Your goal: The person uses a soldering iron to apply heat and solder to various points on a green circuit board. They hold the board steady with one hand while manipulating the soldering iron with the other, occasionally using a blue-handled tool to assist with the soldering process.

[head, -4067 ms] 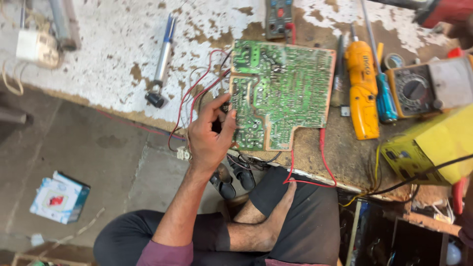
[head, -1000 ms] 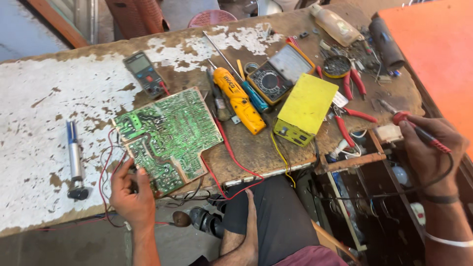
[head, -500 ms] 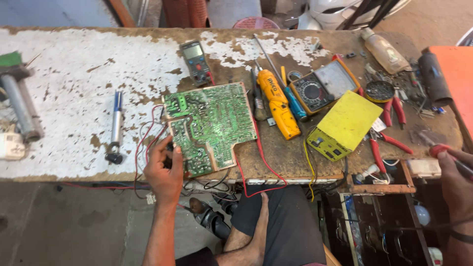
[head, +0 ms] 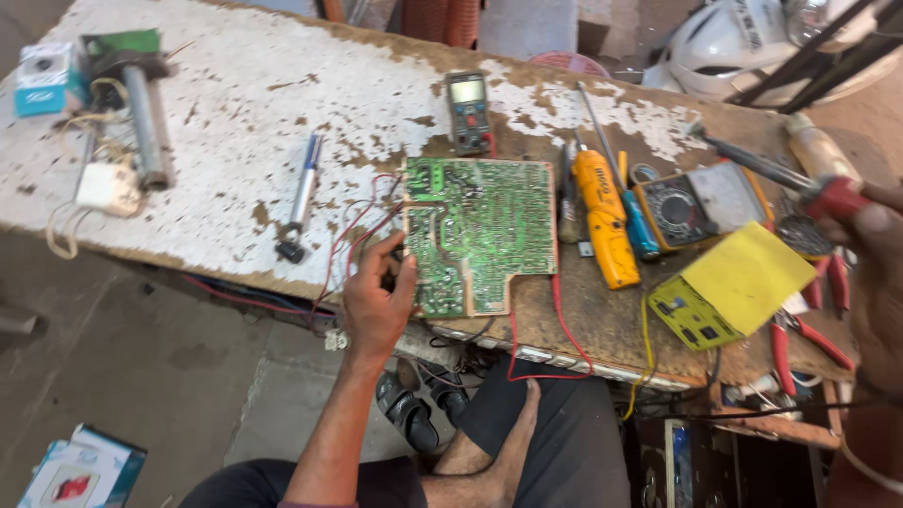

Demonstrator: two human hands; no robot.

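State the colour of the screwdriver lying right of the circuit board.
Orange screwdriver, in the head view.

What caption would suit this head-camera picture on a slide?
Left hand steadies a green circuit board on a worn workbench while right hand holds a soldering iron.

One green circuit board (head: 480, 235) is seen on the bench (head: 235, 103), together with two multimeters, a dark digital one (head: 468, 111) and an orange-cased analogue one (head: 679, 209). One orange screwdriver (head: 604, 216), one soldering iron (head: 781, 177), one yellow box (head: 732, 296) and one silver desoldering pump (head: 301, 198) are counted. Two hands are visible, the left hand (head: 378, 299) and the right hand (head: 877, 273).
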